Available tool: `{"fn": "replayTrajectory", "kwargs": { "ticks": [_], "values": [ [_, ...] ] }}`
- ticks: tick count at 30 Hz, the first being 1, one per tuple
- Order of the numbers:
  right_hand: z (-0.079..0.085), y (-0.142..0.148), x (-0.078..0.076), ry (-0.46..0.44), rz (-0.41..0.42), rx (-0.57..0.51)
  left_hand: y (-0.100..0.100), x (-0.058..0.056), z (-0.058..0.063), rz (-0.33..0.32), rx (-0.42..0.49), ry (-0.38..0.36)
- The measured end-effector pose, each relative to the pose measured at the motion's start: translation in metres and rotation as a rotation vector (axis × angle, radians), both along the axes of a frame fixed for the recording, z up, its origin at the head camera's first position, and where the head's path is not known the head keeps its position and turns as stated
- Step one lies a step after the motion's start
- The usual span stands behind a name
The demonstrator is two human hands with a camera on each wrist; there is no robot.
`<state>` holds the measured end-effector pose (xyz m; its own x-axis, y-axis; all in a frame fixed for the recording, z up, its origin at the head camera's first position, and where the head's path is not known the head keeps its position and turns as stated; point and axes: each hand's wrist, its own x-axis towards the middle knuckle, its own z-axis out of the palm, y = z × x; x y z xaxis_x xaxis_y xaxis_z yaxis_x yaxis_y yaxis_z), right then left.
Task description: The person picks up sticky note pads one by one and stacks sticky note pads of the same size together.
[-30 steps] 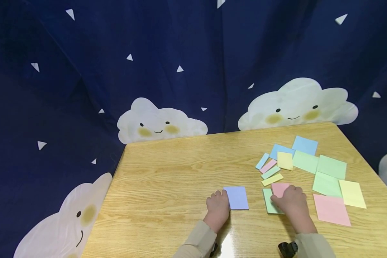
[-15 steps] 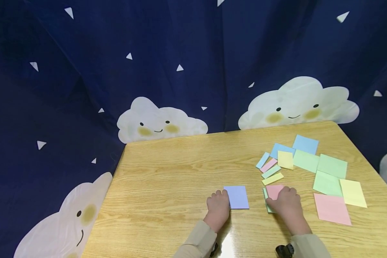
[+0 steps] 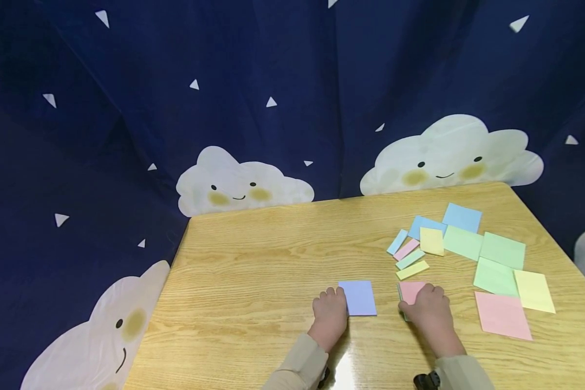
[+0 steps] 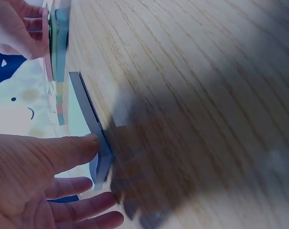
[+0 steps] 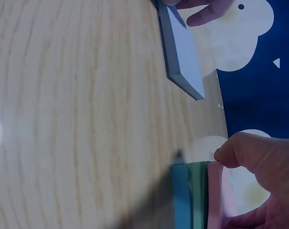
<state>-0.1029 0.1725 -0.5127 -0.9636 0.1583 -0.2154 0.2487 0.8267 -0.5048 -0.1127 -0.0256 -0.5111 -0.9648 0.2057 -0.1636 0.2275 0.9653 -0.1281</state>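
A purple sticky note pad lies flat on the table, my left hand at its left edge. In the left wrist view its thumb presses the pad's side near a corner, with the fingers around that corner. My right hand grips a pink sticky note pad by its edges, the thumb on its left side. In the right wrist view the pink pad sits on a green pad, with a blue pad lowest. The right hand hides much of this stack in the head view.
Narrow sticky strips in several colours lie behind the stack. Blue, green, yellow and pink sheets spread to the right, including a pink sheet and a yellow one. A dark blue curtain borders the wooden table.
My right hand has slid the pink pad left over the green one, so their edges nearly line up. The left hand and the purple pad stay in place.
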Motion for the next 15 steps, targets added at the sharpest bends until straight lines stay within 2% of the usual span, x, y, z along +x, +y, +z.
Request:
{"fn": "replayTrajectory", "kwargs": {
  "ticks": [5,15],
  "values": [
    [-0.0042,-0.0018,0.0012,0.01,-0.002,0.013,0.0002,0.0003,-0.0008,0.004,0.009,0.014],
    [-0.0067,-0.0023,0.0017,0.015,0.002,0.032,-0.0005,-0.0007,-0.0008,0.011,0.009,-0.009]
  ]
}}
